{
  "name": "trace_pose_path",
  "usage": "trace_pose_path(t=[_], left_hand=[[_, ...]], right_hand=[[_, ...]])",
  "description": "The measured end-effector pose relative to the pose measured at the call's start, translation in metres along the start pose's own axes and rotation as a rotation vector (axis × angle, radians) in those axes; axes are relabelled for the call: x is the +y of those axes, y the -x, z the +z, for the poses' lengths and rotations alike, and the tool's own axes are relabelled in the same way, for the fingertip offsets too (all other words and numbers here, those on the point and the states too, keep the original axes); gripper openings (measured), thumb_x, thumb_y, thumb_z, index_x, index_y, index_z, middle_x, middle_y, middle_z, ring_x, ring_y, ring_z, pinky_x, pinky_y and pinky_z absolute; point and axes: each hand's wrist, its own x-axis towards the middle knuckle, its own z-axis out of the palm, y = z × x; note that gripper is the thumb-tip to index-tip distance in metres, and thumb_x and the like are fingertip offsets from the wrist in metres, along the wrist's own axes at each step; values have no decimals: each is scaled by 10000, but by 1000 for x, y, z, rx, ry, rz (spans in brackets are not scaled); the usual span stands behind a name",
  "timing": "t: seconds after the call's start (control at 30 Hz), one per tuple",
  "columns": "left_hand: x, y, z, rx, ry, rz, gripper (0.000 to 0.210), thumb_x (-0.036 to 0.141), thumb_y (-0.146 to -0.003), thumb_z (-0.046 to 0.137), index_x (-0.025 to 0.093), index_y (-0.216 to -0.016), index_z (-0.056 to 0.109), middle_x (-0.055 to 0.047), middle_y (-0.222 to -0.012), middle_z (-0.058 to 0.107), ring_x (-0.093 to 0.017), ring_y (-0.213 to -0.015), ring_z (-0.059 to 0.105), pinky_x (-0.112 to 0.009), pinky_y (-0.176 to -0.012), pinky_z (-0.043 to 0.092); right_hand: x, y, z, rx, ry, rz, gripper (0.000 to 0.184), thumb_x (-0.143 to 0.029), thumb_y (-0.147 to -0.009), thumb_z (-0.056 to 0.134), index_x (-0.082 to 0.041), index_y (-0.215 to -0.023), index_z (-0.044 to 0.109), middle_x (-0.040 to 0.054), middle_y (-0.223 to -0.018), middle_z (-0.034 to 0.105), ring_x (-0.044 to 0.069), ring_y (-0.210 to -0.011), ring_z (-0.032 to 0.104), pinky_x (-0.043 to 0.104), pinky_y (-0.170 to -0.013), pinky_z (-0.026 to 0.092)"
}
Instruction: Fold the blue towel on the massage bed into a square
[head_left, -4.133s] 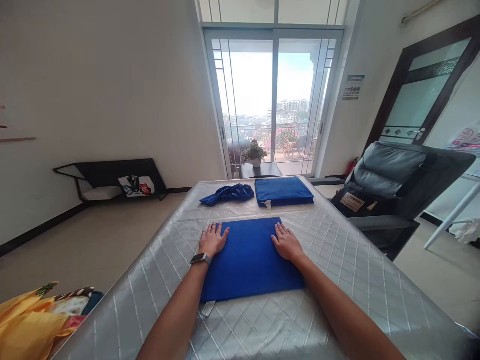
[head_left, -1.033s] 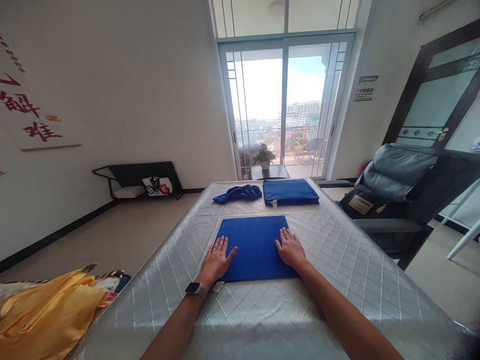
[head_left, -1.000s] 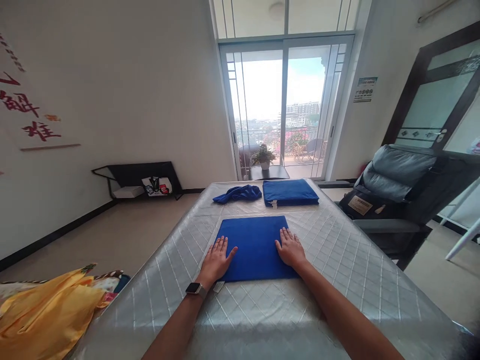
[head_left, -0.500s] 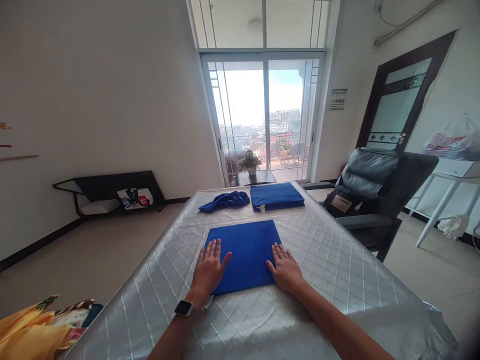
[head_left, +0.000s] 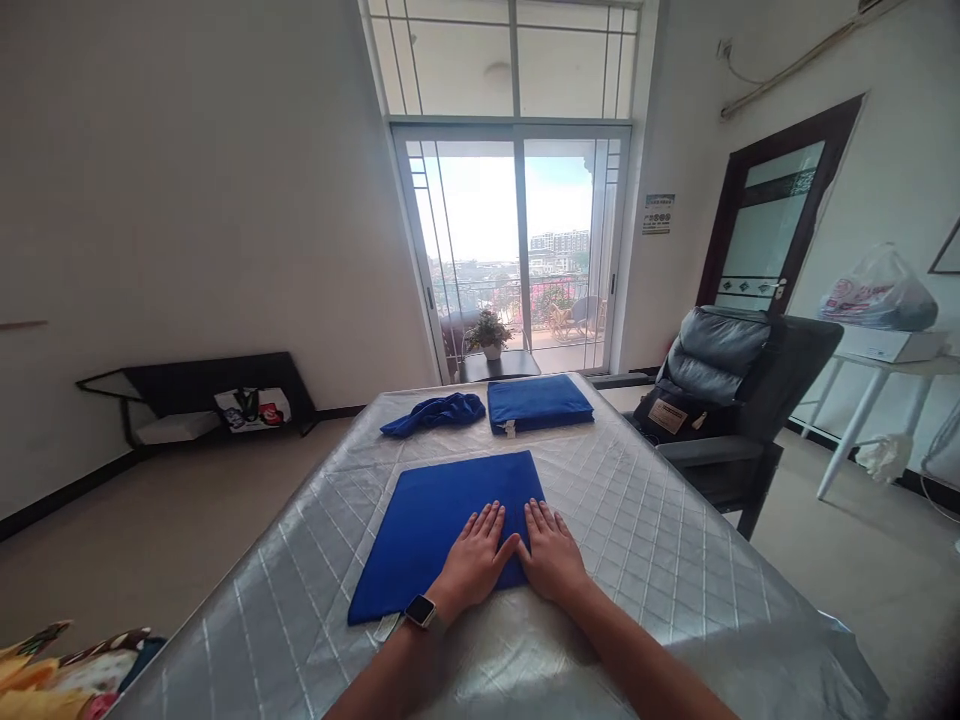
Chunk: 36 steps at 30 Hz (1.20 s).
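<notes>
A folded blue towel (head_left: 427, 520) lies flat in front of me on a table with a silver quilted cover (head_left: 637, 560). My left hand (head_left: 477, 562) rests palm down on its right half, fingers stretched out. Along the towel's right edge lies my right hand (head_left: 551, 550), also flat, its thumb close to the left thumb. A white label (head_left: 387, 627) sticks out at the near left corner. Farther back are a stack of folded blue towels (head_left: 540, 402) and a crumpled blue cloth (head_left: 435, 412).
A black armchair (head_left: 720, 390) with a bag (head_left: 671, 412) on it stands right of the table. A small dark table with a potted plant (head_left: 489, 332) is beyond the far edge. Colourful fabric (head_left: 75, 670) lies at the lower left.
My left hand has slid right across the towel, from its left edge to beside my right hand. The view has shifted slightly, and more of the towel's left side shows.
</notes>
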Motion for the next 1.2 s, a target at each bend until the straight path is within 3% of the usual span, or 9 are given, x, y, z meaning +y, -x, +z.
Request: trace_pose_path(t=[0.23, 0.33, 0.5, 0.77, 1.2], left_hand=[[-105, 86, 3, -3, -141, -236, 694, 563, -1034, 171, 133, -1563, 304, -134, -1633, 260, -273, -1521, 225, -522, -1225, 249], [-130, 113, 7, 15, -174, -265, 666, 564, -1026, 192, 188, -1552, 356, -122, -1624, 291, -294, -1516, 236, -553, -1212, 254], [-125, 119, 7, 50, -130, -381, 747, 632, -995, 234, 162, -1571, 307, -124, -1629, 275, -286, -1519, 219, -516, -1219, 259], [-111, 117, -7, -5, -72, -404, 850, 675, -983, 175, 68, -1576, 231, -144, -1648, 148, -283, -1533, 141, -494, -1236, 215], [-104, 116, -14, 17, -48, -417, 890, 709, -965, 171, 62, -1569, 266, -160, -1647, 200, -298, -1530, 183, -479, -1226, 225]], right_hand=[[-4, 0, -5, -36, -11, 10, 705, -471, -1007, 248, -79, -1592, 217, 82, -1665, 145, 220, -1544, 104, 408, -1246, 52], [-4, 0, -7, -58, 1, 15, 711, -475, -1006, 246, -77, -1594, 207, 81, -1666, 131, 217, -1546, 84, 406, -1247, 49], [-4, 0, -9, -60, 16, 16, 716, -496, -1007, 230, -94, -1598, 202, 59, -1664, 112, 199, -1545, 71, 392, -1249, 52], [-5, 0, -10, -71, 76, 13, 716, -510, -1014, 203, -93, -1597, 197, 57, -1665, 138, 200, -1544, 86, 391, -1249, 65], [0, -4, -6, -87, 115, -1, 739, -545, -1019, 179, -93, -1604, 170, 69, -1673, 123, 199, -1546, 66, 388, -1248, 63]])
